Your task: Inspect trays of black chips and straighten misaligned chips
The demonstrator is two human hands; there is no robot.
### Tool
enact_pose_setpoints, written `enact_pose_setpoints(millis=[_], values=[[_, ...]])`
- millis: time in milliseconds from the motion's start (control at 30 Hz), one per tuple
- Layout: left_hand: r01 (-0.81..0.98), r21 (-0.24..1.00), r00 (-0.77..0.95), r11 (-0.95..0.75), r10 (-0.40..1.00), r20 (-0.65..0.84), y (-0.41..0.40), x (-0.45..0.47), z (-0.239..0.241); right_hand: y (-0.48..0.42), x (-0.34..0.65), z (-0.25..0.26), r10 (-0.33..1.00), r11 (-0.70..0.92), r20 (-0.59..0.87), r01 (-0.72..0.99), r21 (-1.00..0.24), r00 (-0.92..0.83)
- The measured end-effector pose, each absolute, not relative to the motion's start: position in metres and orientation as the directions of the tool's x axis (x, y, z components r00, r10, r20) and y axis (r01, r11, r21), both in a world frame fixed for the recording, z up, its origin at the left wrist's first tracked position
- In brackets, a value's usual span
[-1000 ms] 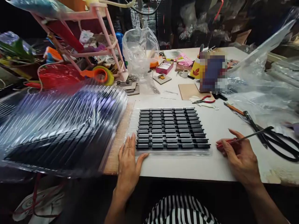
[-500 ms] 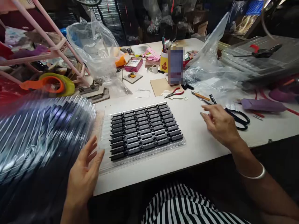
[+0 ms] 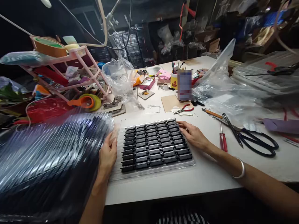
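A clear plastic tray (image 3: 163, 168) lies on the white table, filled with rows of black slotted connectors (image 3: 153, 146). My left hand (image 3: 108, 152) is at the tray's left edge, its thumb and fingers drawn together on the rim. At the opposite side my right hand (image 3: 192, 133) has its curved fingers against the upper right edge; some fingertips are hidden. Close beside my left hand rises a big stack of clear trays with dark contents (image 3: 58, 161), blurred by motion.
Right of the tray lie a red screwdriver (image 3: 223, 141), a black pen (image 3: 232, 129) and black-handled scissors (image 3: 259, 141). Behind are red-handled pliers (image 3: 185, 109), a beige board (image 3: 169, 103) and a yellow cup (image 3: 174, 81). A pink rack (image 3: 93, 73) stands back left; plastic bags (image 3: 215, 90) lie right.
My right hand has moved left from beside the scissors to the tray's right edge. My left hand has closed in on the left edge. The camera view has tilted up and shifted left.
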State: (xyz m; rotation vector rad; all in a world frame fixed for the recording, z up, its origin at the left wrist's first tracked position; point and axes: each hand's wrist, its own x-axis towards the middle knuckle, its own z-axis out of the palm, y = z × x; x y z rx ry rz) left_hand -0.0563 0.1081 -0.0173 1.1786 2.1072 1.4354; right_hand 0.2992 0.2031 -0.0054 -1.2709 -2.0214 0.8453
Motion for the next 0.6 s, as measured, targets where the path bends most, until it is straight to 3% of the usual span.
enact_pose_setpoints(millis=[133, 233, 433, 600], values=[[0.305, 0.947, -0.58, 0.103, 0.808, 0.099, 0.101, -0.055, -0.016, 0.202, 0.304, -0.003, 0.933, 0.064, -0.016, 0.209, -0.976, -0.358], [0.197, 0.98, -0.548, 0.032, 0.832, 0.083, 0.098, -0.052, -0.012, 0.204, 0.303, 0.001, 0.948, -0.132, -0.132, 0.02, -0.991, -0.29], [0.041, 0.993, -0.588, -0.106, 0.801, 0.11, 0.096, -0.047, -0.002, 0.198, 0.303, 0.014, 0.954, -0.202, -0.145, -0.206, -0.958, -0.262], [-0.026, 0.986, -0.616, -0.167, 0.779, 0.116, 0.095, -0.046, 0.001, 0.198, 0.304, 0.019, 0.968, -0.196, -0.138, -0.283, -0.939, -0.211]])
